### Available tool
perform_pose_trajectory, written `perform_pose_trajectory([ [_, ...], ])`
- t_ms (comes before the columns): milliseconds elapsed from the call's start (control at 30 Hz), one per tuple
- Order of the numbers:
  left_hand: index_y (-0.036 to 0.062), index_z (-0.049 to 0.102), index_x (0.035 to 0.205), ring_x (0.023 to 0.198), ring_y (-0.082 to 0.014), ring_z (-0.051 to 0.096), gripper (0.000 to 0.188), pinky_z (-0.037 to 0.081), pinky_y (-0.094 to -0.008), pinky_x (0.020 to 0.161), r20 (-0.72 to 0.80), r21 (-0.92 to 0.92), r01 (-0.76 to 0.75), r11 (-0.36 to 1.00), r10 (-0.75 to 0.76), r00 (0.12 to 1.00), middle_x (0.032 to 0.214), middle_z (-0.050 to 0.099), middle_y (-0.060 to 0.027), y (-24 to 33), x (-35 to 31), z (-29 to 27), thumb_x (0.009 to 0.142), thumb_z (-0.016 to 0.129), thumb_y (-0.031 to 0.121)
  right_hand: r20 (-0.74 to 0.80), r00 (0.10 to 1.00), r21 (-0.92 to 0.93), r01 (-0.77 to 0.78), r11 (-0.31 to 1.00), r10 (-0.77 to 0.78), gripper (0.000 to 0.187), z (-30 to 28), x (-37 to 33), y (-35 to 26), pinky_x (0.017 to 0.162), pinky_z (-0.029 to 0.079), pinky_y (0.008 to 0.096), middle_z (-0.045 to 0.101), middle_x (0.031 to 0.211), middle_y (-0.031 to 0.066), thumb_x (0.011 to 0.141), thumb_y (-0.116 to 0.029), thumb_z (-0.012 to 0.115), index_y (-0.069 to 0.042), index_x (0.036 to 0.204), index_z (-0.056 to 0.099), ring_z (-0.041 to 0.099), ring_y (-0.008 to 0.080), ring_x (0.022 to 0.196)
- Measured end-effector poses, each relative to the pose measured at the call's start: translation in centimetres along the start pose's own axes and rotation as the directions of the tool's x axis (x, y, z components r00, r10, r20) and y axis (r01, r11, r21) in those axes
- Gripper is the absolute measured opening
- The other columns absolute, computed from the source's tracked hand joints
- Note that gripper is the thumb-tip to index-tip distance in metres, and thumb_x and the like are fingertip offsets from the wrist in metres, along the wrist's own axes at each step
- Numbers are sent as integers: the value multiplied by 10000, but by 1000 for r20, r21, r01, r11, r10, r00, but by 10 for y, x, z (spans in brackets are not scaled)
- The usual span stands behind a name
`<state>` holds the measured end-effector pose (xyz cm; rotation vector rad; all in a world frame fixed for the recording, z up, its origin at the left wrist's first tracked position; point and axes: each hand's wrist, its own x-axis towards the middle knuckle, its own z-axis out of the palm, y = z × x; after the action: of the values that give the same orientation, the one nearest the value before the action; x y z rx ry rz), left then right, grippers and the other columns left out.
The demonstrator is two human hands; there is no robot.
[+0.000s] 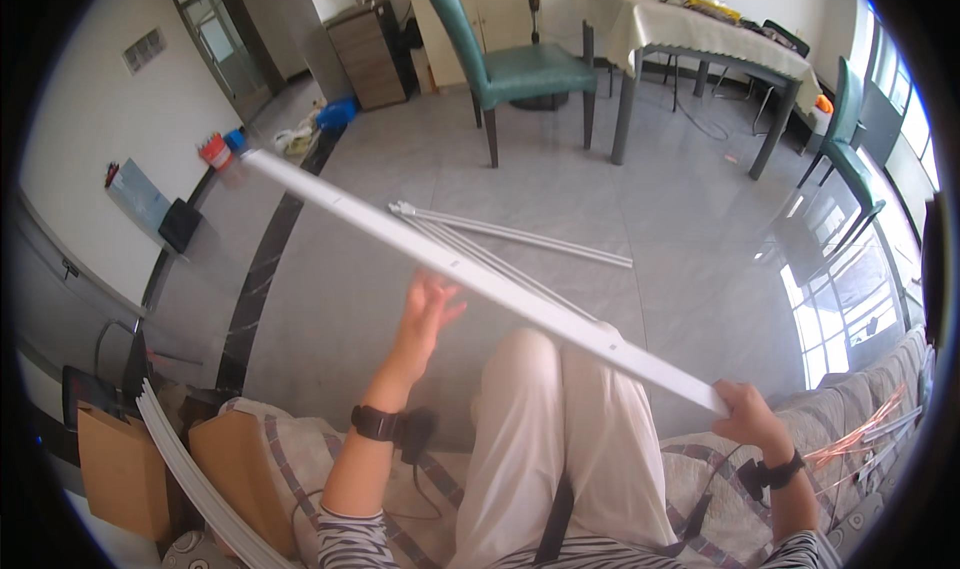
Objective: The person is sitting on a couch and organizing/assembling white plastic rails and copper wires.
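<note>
A long, flat white strip [400,235] with small marks along its face slants across the view, from the far left down to the near right, above my knees. Its near right end is in my right hand [742,414], whose fingers are wrapped round it. Below the strip's middle, my left hand [430,307] is raised with fingers apart. Its fingertips come up to the strip's lower edge, and I cannot tell whether they touch. Beyond the strip, several thin white rods [530,237] lie on the floor, partly hidden by it.
Cardboard boxes [125,474] and a bundle of long white strips [190,459] are at my left. Copper-coloured rods [860,429] lie on the seat at my right. A green chair [530,69] and a cloth-covered table [690,29] stand ahead, a red bucket [215,151] far left.
</note>
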<state>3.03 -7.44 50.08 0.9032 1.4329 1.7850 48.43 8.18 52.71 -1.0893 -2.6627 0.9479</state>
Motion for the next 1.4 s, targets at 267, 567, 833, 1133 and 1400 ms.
perform_pose_trajectory([
  [267, 75, 507, 1123, 889, -134, 540, 270, 476, -339, 839, -428, -511, -573, 641, 388, 816, 1020, 559, -39, 165, 6, -6, 952, 555, 279, -224, 941, -150, 224, 963, -253, 379, -3, -4, -17, 687, 484, 390, 604, 852, 154, 627, -55, 693, -50, 992, 589, 592, 355, 788],
  [567, 18, 450, 1074, 637, -76, 350, 198, 339, -225, 580, -390, -242, -877, 415, 786, 480, 772, 371, 8, 326, -47, -14, 968, 522, 170, -625, 726, -21, 351, 936, -286, 520, 16, 17, -58, 994, 405, 422, 468, 1316, 190, 752, -58, 698, -33, 1226, 485, 455, 383, 1210],
  [833, -22, 422, 1242, 617, -35, 394, 322, 347, -201, 528, -120, 324, -794, 514, 855, 504, 805, 455, 12, 308, -28, 43, 972, 503, 135, -483, 818, 369, 513, 775, -311, 254, 57, -19, -60, 832, 500, 322, 588, 1145, 136, 769, 2, 675, -36, 1011, 605, 595, 255, 1024],
  [1133, 39, 397, 1348, 828, -368, 613, 534, 509, -395, 757, 674, 644, -762, 73, 417, 609, 1012, 609, -199, 111, -35, 148, 893, 611, 219, -562, 827, 634, 417, 651, 16, 351, 54, -71, -10, 784, 494, 287, 593, 1094, 97, 807, 36, 613, -30, 1140, 523, 619, 180, 922],
  [1400, 132, 429, 1364, 686, -272, 600, 601, 499, -382, 552, 793, 601, -790, 122, 32, 608, 786, 532, -105, -64, -101, 178, 857, 612, 396, -348, 580, 926, 335, 174, 736, 582, 93, -95, 83, 922, 425, 460, 413, 1363, 148, 947, -304, 526, -64, 1409, 266, 430, 291, 1245],
])
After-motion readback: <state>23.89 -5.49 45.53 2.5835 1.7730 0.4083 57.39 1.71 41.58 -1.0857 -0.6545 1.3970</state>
